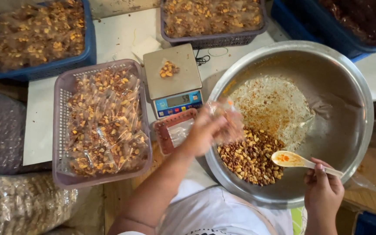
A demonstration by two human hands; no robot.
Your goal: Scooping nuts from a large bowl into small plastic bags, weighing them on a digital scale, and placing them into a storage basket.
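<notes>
Nearest to me is my right hand (323,191), clenched on the handle of a pale plastic spoon (294,159) whose bowl, smeared with orange seasoning, hovers just above the spiced peanuts (249,159). I hold it low and level, which looks suited to scooping. My left hand (203,132), blurred, grasps a small clear bag (228,119) with nuts in it, raised over the rim of the big steel bowl (353,126), likely so spills fall back in. The bowl holds 1 heap of nuts at its near side; the rest of its floor is bare metal dusted with spice.

Just left of the bowl sits a digital scale (172,80) with a few nuts on its platform, close enough for weighing each bag. A small reddish tray (170,130) in front of it holds empty bags. The lilac basket (101,119) beside it is full of filled bags, as are the blue crate (40,39) and a 2nd basket (214,21) beyond.
</notes>
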